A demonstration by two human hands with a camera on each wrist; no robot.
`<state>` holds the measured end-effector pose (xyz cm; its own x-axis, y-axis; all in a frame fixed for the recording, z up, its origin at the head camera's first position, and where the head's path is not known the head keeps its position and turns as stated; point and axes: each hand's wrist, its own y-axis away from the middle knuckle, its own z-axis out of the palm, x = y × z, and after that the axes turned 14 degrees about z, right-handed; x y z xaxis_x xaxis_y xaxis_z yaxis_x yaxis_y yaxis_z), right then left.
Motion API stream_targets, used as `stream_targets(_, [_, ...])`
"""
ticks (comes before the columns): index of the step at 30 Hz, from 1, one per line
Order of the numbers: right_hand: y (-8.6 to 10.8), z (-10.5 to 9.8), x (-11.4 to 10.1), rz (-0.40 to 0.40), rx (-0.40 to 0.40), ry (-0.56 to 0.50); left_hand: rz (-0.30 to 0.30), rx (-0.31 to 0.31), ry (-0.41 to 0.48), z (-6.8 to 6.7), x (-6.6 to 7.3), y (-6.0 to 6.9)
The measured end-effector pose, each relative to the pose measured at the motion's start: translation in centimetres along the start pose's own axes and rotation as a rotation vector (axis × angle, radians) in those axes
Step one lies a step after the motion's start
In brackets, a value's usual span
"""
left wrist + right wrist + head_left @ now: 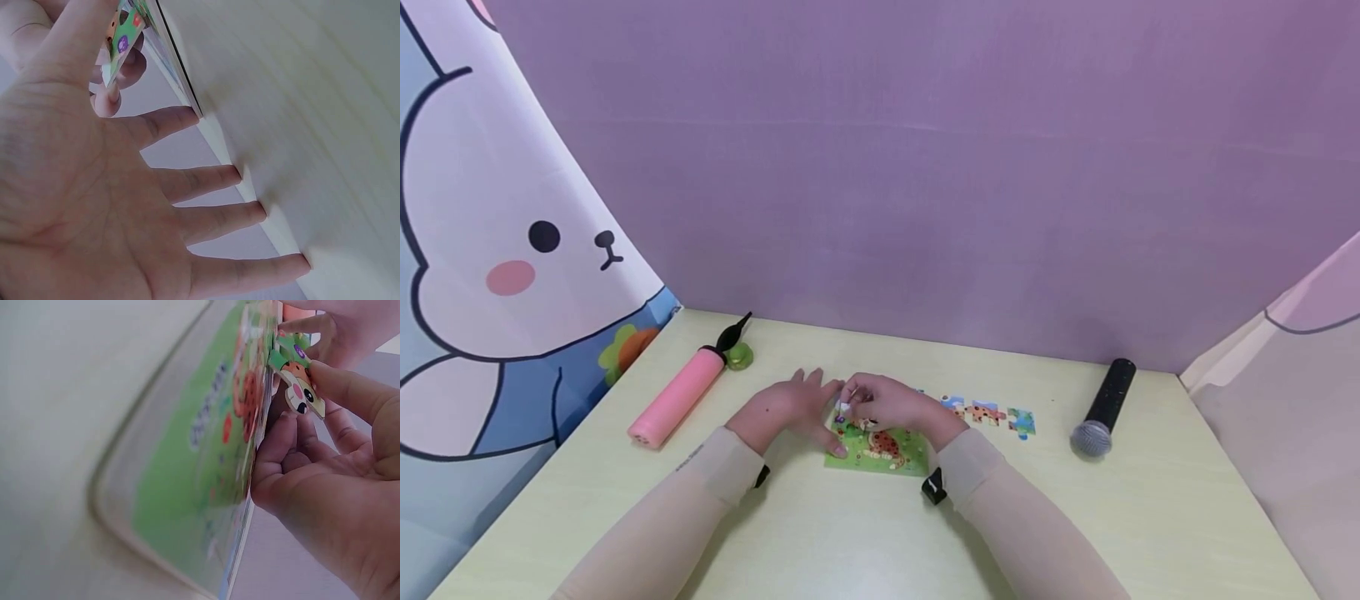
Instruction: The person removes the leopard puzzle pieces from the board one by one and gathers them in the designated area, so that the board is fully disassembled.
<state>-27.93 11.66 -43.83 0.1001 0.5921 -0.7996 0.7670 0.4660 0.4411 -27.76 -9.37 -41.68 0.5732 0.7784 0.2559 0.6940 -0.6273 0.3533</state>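
A green puzzle board (880, 454) with a spotted animal picture lies flat on the table. The right hand (891, 406) is over its upper part and pinches a puzzle piece (297, 390) between thumb and fingers; the piece, showing an eye and a purple flower, is tilted up off the board. At the board's left edge is the left hand (797, 410), fingers spread and nearly straight, fingertips on the table (300, 125) and one at the board's edge in the left wrist view. Part of the board is hidden under the right hand.
Several loose puzzle pieces (987, 412) lie to the right, beyond the right wrist. A pink pump (677, 396) and a small green toy (740, 357) are at the left. A black microphone (1105, 408) lies at the right. A purple cloth (925, 167) hangs behind the table.
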Motion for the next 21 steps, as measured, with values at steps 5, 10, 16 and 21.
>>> stream_targets(5, [0.2, -0.4, 0.2, 0.002, 0.019, -0.009, 0.0, 0.0, -0.007, 0.1, -0.1, -0.1])
stream_targets(10, [1.0, -1.9, 0.5, -0.023, 0.079, -0.014, 0.002, 0.008, 0.002, 0.2, 0.0, -0.3])
stream_targets(16, [3.4, -4.9, 1.3, -0.02, 0.208, 0.05, -0.012, 0.022, 0.024, 0.2, 0.1, -0.2])
stream_targets(21, [5.6, -7.0, 2.7, 0.041, 0.241, 0.122, -0.022, 0.018, 0.035, 0.1, 0.1, 0.1])
